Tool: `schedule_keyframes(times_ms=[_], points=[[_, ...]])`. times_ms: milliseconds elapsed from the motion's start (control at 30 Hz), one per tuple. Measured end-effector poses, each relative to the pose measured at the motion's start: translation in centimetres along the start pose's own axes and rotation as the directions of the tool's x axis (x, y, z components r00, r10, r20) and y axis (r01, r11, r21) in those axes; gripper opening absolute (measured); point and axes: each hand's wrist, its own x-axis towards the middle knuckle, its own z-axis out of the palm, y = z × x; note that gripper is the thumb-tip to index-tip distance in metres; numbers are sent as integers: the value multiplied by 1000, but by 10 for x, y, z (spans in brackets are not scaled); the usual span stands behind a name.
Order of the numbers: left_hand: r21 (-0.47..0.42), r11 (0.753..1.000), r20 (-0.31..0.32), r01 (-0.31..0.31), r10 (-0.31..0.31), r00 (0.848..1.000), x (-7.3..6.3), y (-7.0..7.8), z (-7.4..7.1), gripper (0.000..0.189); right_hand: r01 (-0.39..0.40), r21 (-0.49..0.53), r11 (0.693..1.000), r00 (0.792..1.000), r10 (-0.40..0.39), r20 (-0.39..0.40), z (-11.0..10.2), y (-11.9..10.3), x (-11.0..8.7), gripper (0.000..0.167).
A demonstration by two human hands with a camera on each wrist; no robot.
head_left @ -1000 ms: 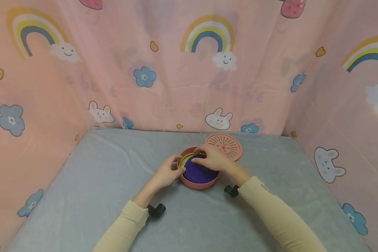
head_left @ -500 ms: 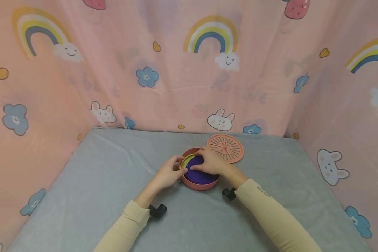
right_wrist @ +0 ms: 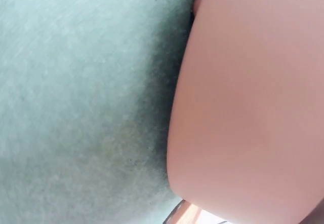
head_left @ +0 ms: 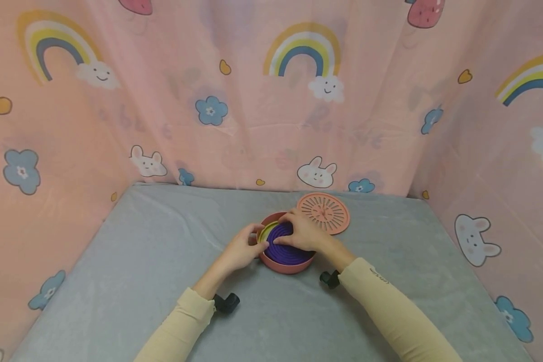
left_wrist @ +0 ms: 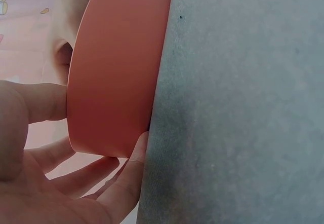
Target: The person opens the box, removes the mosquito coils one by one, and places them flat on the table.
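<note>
A round coral box (head_left: 286, 269) sits on the grey cloth, with a purple ringed coaster (head_left: 290, 255) and a yellow coaster (head_left: 266, 232) inside it. The purple one lies over part of the yellow one. My left hand (head_left: 239, 247) grips the box's left side, thumb near the rim. In the left wrist view its fingers (left_wrist: 129, 183) curve under and along the box wall (left_wrist: 116, 72). My right hand (head_left: 306, 234) reaches over the box's right rim and pinches the purple coaster; its fingertips are partly hidden. The right wrist view is filled mostly by the box wall (right_wrist: 248, 97).
A slotted round coral lid (head_left: 334, 207) lies flat just behind the box, to its right. Grey cloth (head_left: 172, 226) covers the table. Pink patterned curtains (head_left: 244, 151) stand at the back and both sides.
The purple coaster sits slightly differently, and my right thumb and fingers have shifted a little on it. My left hand keeps its hold on the box. Between the last two frames almost nothing moves.
</note>
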Motion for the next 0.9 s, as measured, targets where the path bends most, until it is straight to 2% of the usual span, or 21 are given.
schedule_keyframes(times_ms=[300, 600, 700, 900], points=[[6, 1000, 0, -2, 2, 1000, 0, 0, 0, 45, 57, 51, 997, 997, -55, -47, -7, 2, 0, 46], [9, 1000, 2, 4, -4, 1000, 0, -2, -1, 45, 56, 119, 991, 997, -51, -50, -18, 2, -1, 38], [6, 1000, 5, 13, -13, 1000, 0, -1, -1, 46, 47, 137, 989, 999, -43, -33, -23, 5, 1, 36], [2, 1000, 9, 17, -17, 1000, 0, -1, -1, 46, 42, 190, 981, 996, -56, 66, -34, 10, 5, 33]])
